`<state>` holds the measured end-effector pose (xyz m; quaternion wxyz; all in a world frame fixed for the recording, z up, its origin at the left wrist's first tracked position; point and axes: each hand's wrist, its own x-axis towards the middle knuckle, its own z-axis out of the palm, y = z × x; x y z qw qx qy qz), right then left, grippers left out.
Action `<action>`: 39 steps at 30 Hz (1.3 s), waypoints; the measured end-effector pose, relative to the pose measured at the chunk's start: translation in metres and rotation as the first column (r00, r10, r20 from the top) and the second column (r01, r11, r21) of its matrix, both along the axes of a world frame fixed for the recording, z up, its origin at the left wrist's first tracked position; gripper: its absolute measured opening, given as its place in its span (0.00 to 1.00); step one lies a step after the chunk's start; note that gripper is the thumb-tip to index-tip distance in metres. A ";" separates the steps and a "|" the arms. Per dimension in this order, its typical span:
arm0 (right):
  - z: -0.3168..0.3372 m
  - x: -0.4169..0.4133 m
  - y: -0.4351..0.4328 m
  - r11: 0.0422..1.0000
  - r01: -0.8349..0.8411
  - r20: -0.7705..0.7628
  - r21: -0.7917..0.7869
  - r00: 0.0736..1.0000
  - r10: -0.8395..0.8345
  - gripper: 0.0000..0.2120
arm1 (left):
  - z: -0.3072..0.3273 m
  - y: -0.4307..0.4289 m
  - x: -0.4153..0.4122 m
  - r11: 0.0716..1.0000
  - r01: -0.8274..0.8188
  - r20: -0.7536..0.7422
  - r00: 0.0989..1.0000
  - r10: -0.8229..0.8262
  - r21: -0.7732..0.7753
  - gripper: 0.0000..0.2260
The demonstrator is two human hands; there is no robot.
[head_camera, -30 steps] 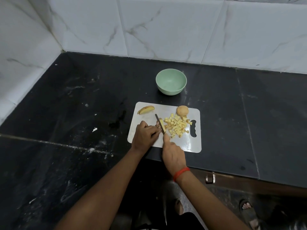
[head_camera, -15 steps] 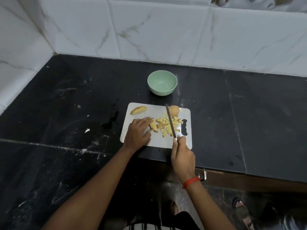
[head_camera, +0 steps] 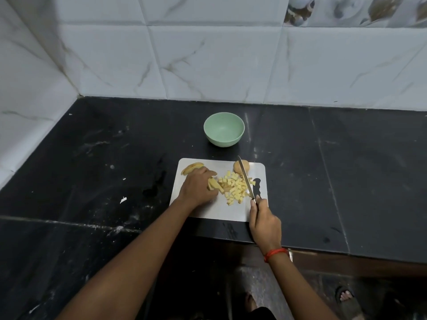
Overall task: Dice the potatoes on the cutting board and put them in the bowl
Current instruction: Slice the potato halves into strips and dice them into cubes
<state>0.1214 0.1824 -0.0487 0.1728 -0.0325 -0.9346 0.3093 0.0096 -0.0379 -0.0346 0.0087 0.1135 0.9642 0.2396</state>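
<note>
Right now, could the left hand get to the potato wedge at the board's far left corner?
Probably yes: the wedge lies just beyond the left hand, with nothing between, though that hand is holding potato strips.

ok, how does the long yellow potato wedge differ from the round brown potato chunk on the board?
The long yellow potato wedge is slim, curved, far left; the round brown potato chunk is domed, far right. The steel knife crosses the chunk, not the wedge. Both lie undiced on the white cutting board.
</note>
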 end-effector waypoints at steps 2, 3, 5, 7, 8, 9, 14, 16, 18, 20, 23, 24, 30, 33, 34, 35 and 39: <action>-0.001 -0.001 0.000 1.000 -0.008 -0.005 -0.003 1.000 0.008 0.06 | -0.003 -0.001 -0.007 0.999 -0.032 -0.012 0.999 0.032 0.002 0.20; -0.002 -0.001 0.001 1.000 -0.006 -0.009 -0.004 1.000 0.006 0.06 | -0.004 -0.001 -0.011 0.999 -0.042 -0.023 0.999 0.042 -0.007 0.18; -0.004 -0.001 0.002 1.000 -0.005 -0.009 -0.009 1.000 0.005 0.06 | -0.003 -0.001 -0.016 0.998 -0.066 -0.028 0.997 0.066 -0.006 0.14; -0.004 -0.001 0.002 1.000 -0.006 -0.005 -0.015 1.000 0.006 0.06 | 0.002 0.002 -0.019 0.995 -0.097 -0.025 0.995 0.097 -0.015 0.12; -0.005 -0.001 0.002 1.000 -0.005 -0.005 -0.016 1.000 0.005 0.06 | 0.003 0.003 -0.021 0.993 -0.114 -0.031 0.993 0.113 -0.023 0.12; -0.005 -0.002 0.002 1.000 -0.003 -0.006 -0.016 1.000 0.003 0.06 | 0.004 0.003 -0.022 0.991 -0.129 -0.037 0.991 0.128 -0.028 0.12; -0.004 -0.002 0.002 1.000 0.004 0.015 -0.024 1.000 -0.004 0.05 | 0.005 -0.003 -0.011 0.987 -0.141 -0.094 0.984 0.148 0.074 0.16; -0.003 -0.001 0.002 1.000 0.011 0.029 -0.019 1.000 -0.010 0.04 | 0.007 -0.011 -0.007 0.993 -0.018 -0.153 0.988 0.035 0.114 0.14; -0.002 -0.002 0.001 1.000 0.016 0.034 -0.013 0.999 -0.016 0.05 | 0.006 -0.023 -0.008 0.983 0.177 -0.142 0.975 -0.168 0.051 0.12; -0.001 -0.001 0.001 1.000 0.017 0.035 -0.016 0.999 -0.017 0.06 | 0.005 -0.032 -0.007 0.963 0.269 -0.022 0.963 -0.269 -0.026 0.11; 0.000 -0.001 0.000 1.000 0.006 0.032 -0.016 0.999 -0.005 0.07 | 0.002 -0.037 0.002 0.968 0.240 0.036 0.971 -0.238 -0.075 0.08; 0.000 -0.001 0.000 1.000 0.002 0.031 -0.015 1.000 -0.002 0.06 | 0.001 -0.036 0.007 0.975 0.211 0.033 0.977 -0.209 -0.065 0.08; 0.005 0.006 -0.011 0.997 -0.070 0.080 0.026 0.994 0.068 0.07 | -0.016 -0.004 0.049 0.973 -0.108 -0.073 0.990 0.125 0.203 0.10; 0.001 0.025 -0.030 0.976 -0.177 0.200 0.129 0.968 0.149 0.08 | -0.027 0.010 0.063 0.953 -0.177 -0.120 0.970 0.212 0.247 0.10; -0.001 0.031 -0.035 0.966 -0.207 0.235 0.158 0.958 0.167 0.08 | -0.030 0.011 0.065 0.945 -0.197 -0.125 0.964 0.235 0.261 0.09; -0.002 0.035 -0.040 0.960 -0.222 0.257 0.172 0.951 0.174 0.08 | -0.031 0.012 0.066 0.940 -0.208 -0.129 0.960 0.249 0.272 0.09; 0.000 0.032 -0.045 0.950 -0.225 0.318 0.216 0.936 0.149 0.06 | -0.034 0.013 0.068 0.936 -0.215 -0.143 0.955 0.261 0.278 0.08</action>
